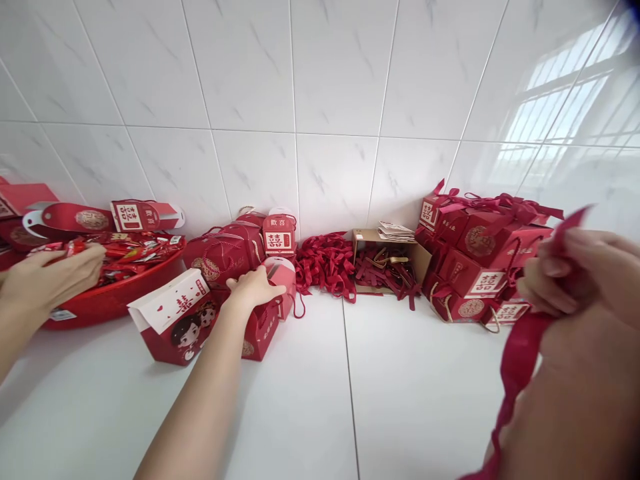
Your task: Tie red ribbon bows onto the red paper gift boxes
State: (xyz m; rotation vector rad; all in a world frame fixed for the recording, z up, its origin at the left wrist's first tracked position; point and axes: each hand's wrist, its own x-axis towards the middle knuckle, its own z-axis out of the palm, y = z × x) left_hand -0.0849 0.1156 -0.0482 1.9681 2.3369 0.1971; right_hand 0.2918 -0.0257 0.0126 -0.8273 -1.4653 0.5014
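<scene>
My left hand (pixel 256 287) is closed on the top of a small red gift box (pixel 263 333) near the middle of the counter. Its fingers bend over the top edge and partly cover it. Beside it, to the left, stands a white and red candy box (pixel 175 317) with cartoon figures. High at the right, close to the camera, my right hand (pixel 560 273) grips a dark red ribbon (pixel 523 353), whose long end hangs down past my forearm. A short end sticks up above the fingers. Behind the left hand more red boxes (pixel 225 250) are packed together.
Another person's hand (pixel 75 267) holds red-wrapped sweets over a red basin (pixel 115 287) at the left. Along the tiled wall lie a heap of ribbons (pixel 325 267), a cardboard box (pixel 425 260) with ribbon pieces, and a stack of boxes with bows (pixel 473 257).
</scene>
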